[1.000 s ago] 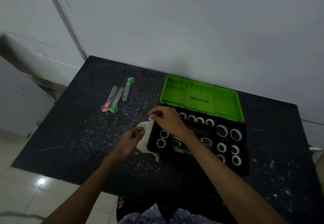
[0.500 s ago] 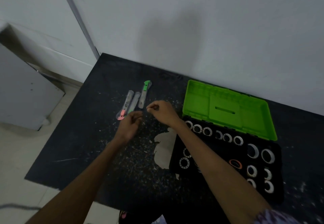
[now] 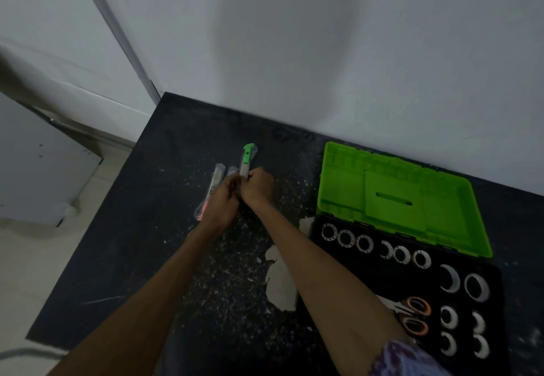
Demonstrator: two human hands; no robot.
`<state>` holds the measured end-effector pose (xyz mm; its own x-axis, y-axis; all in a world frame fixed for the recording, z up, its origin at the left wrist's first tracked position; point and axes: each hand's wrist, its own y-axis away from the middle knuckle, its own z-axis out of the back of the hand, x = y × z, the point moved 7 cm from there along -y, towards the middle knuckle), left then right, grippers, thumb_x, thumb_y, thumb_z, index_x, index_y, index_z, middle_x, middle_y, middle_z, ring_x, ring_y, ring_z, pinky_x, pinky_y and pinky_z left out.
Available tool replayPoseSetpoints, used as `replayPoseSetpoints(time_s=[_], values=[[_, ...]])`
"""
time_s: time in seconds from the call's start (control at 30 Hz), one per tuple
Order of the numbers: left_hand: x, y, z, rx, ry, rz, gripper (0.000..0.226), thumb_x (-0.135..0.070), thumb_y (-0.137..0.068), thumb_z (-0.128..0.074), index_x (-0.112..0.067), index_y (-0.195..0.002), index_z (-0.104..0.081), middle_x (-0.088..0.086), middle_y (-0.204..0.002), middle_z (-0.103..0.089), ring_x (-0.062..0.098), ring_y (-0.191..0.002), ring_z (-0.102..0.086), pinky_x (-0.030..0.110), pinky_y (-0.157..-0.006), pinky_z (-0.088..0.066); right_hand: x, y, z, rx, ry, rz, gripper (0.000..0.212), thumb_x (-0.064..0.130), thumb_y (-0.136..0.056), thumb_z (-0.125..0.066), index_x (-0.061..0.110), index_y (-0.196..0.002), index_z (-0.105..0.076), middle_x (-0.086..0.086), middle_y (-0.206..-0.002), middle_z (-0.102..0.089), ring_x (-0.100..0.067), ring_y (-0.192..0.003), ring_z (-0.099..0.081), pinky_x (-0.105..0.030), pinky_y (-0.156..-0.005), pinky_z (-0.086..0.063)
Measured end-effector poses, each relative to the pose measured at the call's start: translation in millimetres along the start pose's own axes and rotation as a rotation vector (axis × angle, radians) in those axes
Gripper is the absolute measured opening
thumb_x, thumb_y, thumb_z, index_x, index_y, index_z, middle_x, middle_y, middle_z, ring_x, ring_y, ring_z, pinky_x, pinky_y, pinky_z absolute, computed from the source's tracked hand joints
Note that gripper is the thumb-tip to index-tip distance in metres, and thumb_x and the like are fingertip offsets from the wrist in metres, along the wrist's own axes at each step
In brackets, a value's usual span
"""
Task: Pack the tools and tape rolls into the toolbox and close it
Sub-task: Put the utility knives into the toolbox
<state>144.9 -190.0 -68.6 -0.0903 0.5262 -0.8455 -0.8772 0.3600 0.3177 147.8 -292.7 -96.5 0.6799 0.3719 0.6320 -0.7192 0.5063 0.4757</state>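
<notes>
Head view: a person's right hand (image 3: pixel 259 185) and left hand (image 3: pixel 222 202) meet over three utility knives at the far left of a dark speckled table (image 3: pixel 147 243). The right hand's fingers curl around the lower end of the green-tipped knife (image 3: pixel 246 159); the left hand's fingers curl at the middle knife (image 3: pixel 232 170), though its grip is hidden. The pink-ended knife (image 3: pixel 210 193) lies just beside them. To the right, the open toolbox (image 3: pixel 497 296), green lid (image 3: pixel 397 199) raised, already holds tape rolls (image 3: pixel 346 238) and orange-handled scissors (image 3: pixel 412 315). Gathering all three knives together, blades retracted, would likely save a second trip to the box.
</notes>
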Motion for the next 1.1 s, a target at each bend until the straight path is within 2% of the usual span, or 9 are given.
replayPoseSetpoints(time_s=[0.13,0.2,0.27,0.33,0.47,0.67,0.87,0.97,1.1], values=[[8.4,-6.3,-3.1,-0.043,0.04,-0.009,0.035,0.009,-0.091,-0.043,-0.003,-0.122,-0.055,0.011,-0.119,-0.06,0.02,-0.112,-0.055,0.036,-0.1,-0.046,-1.9,-3.5,-6.2,-0.01,-0.03,-0.069,0.026,0.027,-0.091,-0.065,0.007,-0.107,-0.07,-0.013,-0.109,-0.071,-0.026,-0.099,-0.068,-0.03,-0.075,-0.054],[10.0,-6.6,-8.1,-0.059,0.089,0.03,0.038,0.01,-0.092,-0.042,0.003,-0.129,-0.051,0.013,-0.127,-0.057,0.021,-0.117,-0.052,0.023,-0.099,-0.046,-3.6,-2.2,-2.3,0.018,-0.091,-0.092,0.023,0.017,-0.092,-0.065,0.005,-0.111,-0.067,-0.012,-0.114,-0.068,-0.025,-0.106,-0.065,-0.025,-0.078,-0.049],[11.1,-2.0,-12.5,-0.078,0.141,0.089,0.041,0.012,-0.093,-0.04,0.006,-0.133,-0.045,0.009,-0.126,-0.052,0.018,-0.117,-0.049,0.003,-0.085,-0.042,-6.2,0.9,3.3,0.013,-0.094,-0.07,0.02,0.011,-0.093,-0.063,0.004,-0.112,-0.064,-0.013,-0.116,-0.067,-0.026,-0.109,-0.064,-0.026,-0.08,-0.048],[14.6,4.3,-18.3,-0.097,0.199,0.131,0.043,0.01,-0.094,-0.039,0.003,-0.137,-0.04,0.007,-0.126,-0.051,0.017,-0.118,-0.049,0.0,-0.078,-0.041,-8.6,8.7,10.7,0.0,-0.104,-0.014,0.017,0.01,-0.094,-0.061,0.004,-0.11,-0.064,-0.013,-0.113,-0.068,-0.026,-0.106,-0.065,-0.027,-0.079,-0.049],[16.6,14.8,-22.5,-0.155,0.361,0.227,0.037,-0.011,-0.1,-0.042,-0.004,-0.137,-0.042,0.007,-0.125,-0.057,0.015,-0.11,-0.057,0.014,-0.078,-0.049,-15.2,27.7,33.8,-0.031,-0.181,0.139,0.012,0.011,-0.089,-0.067,0.011,-0.099,-0.063,-0.006,-0.099,-0.067,-0.017,-0.088,-0.064,-0.023,-0.069,-0.048],[-29.9,32.2,-38.3,-0.26,0.407,0.202,0.051,-0.051,-0.088,-0.056,-0.003,-0.102,-0.063,0.011,-0.09,-0.07,0.023,-0.083,-0.067,0.032,-0.069,-0.052,-14.0,81.6,97.9,-0.199,-0.03,0.589,0.009,0.016,-0.084,-0.069,0.015,-0.086,-0.059,-0.001,-0.088,-0.061,-0.016,-0.079,-0.056,-0.028,-0.066,-0.041],[-72.7,70.6,-78.9,-0.245,0.537,0.246,0.028,-0.024,-0.097,-0.053,0.002,-0.104,-0.062,0.013,-0.092,-0.067,0.027,-0.086,-0.067,0.037,-0.068,-0.056,-43.5,122.0,157.4,-0.266,0.026,0.708,0.014,0.011,-0.081,-0.071,0.012,-0.094,-0.069,-0.004,-0.098,-0.062,-0.021,-0.092,-0.056,-0.026,-0.079,-0.041],[-94.2,100.1,-109.9,-0.144,0.671,0.213,0.022,-0.017,-0.1,-0.048,-0.001,-0.101,-0.063,0.011,-0.088,-0.069,0.017,-0.074,-0.069,0.023,-0.056,-0.055,-67.7,134.1,184.7,-0.292,0.045,0.673,0.016,0.016,-0.085,-0.069,0.015,-0.1,-0.069,-0.002,-0.1,-0.069,-0.022,-0.095,-0.059,-0.03,-0.082,-0.045],[-108.8,129.2,-140.6,-0.04,0.725,0.163,0.022,-0.015,-0.099,-0.05,0.001,-0.102,-0.064,0.014,-0.09,-0.072,0.017,-0.077,-0.073,0.027,-0.069,-0.059,-99.4,151.3,212.0,-0.26,0.164,0.686,0.03,0.031,-0.093,-0.062,0.02,-0.12,-0.068,0.0,-0.111,-0.071,-0.022,-0.102,-0.063,-0.034,-0.084,-0.05]])
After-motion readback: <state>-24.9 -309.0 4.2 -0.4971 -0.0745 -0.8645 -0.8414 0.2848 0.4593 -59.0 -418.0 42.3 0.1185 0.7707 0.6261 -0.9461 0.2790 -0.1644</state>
